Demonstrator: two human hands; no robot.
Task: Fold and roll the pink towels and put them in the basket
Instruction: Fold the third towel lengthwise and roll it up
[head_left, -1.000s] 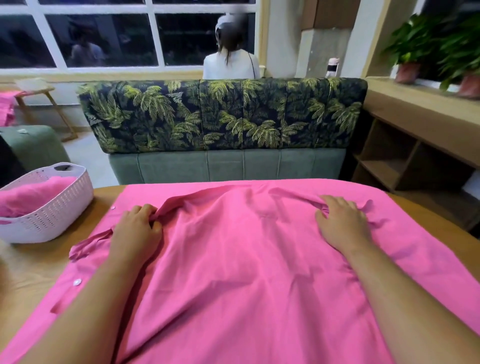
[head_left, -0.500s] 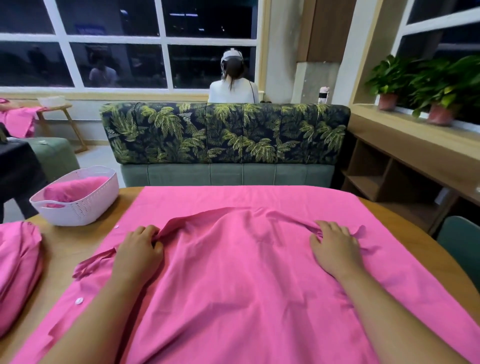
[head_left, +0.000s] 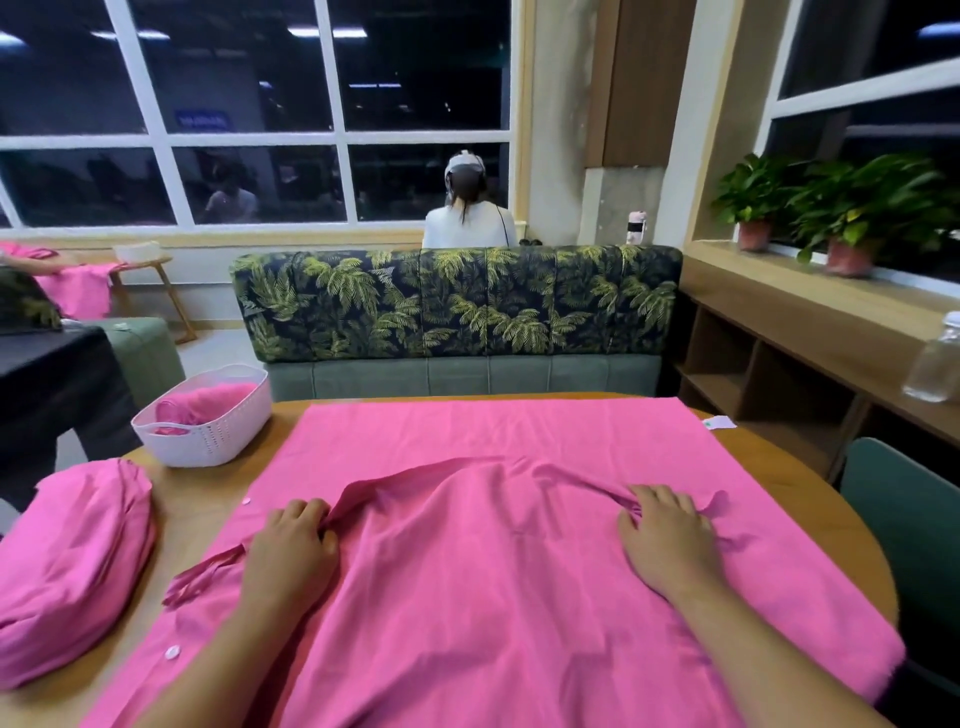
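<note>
A large pink towel (head_left: 483, 587) lies spread over the round wooden table (head_left: 202, 499), with white buttons along its left edge. A folded-over edge runs across its middle. My left hand (head_left: 291, 551) pinches that fold at its left end. My right hand (head_left: 665, 540) grips the fold at its right end, fingers curled into the cloth. A white perforated basket (head_left: 208, 431) stands at the table's far left with a rolled pink towel (head_left: 202, 402) inside. A heap of pink towels (head_left: 67, 566) rests at the table's left edge.
A sofa with a palm-leaf back (head_left: 457, 306) stands just beyond the table, a person (head_left: 470, 218) sitting behind it. Wooden shelving (head_left: 810, 358) with a clear bottle (head_left: 937, 361) and potted plants (head_left: 852, 208) lines the right. A green chair (head_left: 909, 525) stands at the table's right.
The view has tilted up and back, bringing the pile of towels at the left and more of the room into sight. Both hands stay on the fold, holding it.
</note>
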